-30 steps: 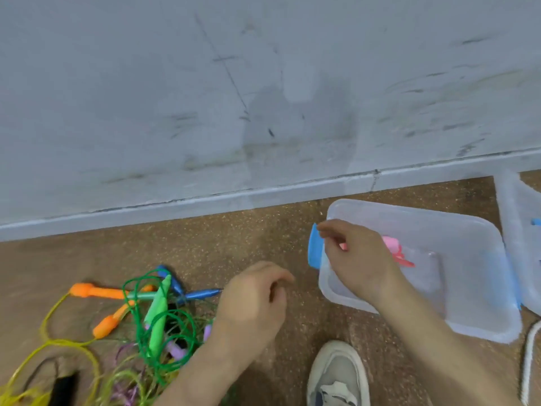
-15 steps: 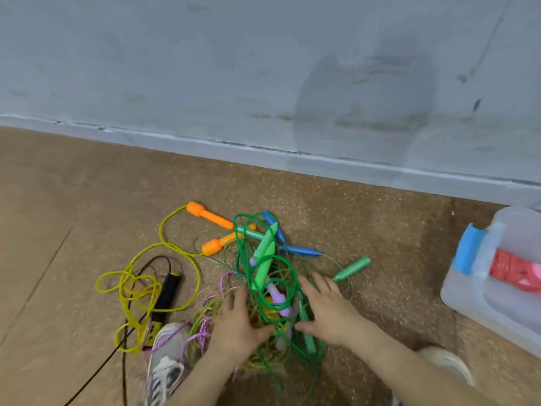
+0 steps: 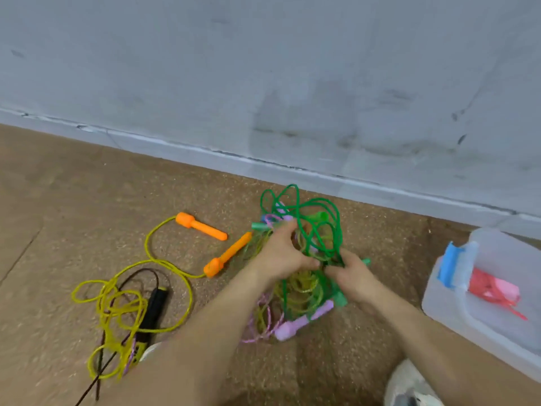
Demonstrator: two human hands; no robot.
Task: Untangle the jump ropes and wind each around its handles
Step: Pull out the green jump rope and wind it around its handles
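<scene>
While left hand (image 3: 281,259) and right hand (image 3: 352,275) both grip the tangled green jump rope (image 3: 317,221), brown floor (image 3: 73,200) spreads left, translucent plastic box (image 3: 445,316) near right.

The rope tangle (image 3: 307,227) is at centre, held in my left hand (image 3: 281,256) and right hand (image 3: 351,276). On the floor (image 3: 87,200) to its left lie two handles (image 3: 202,227); the coiled rope (image 3: 117,300) lies farther left. The bin (image 3: 456,315) stands right, the wall (image 3: 263,83) behind.

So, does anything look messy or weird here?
Yes: the green rope and others are tangled into one clump, gripped by the left hand and right hand. The yellow rope sprawls loose on the floor.
</scene>
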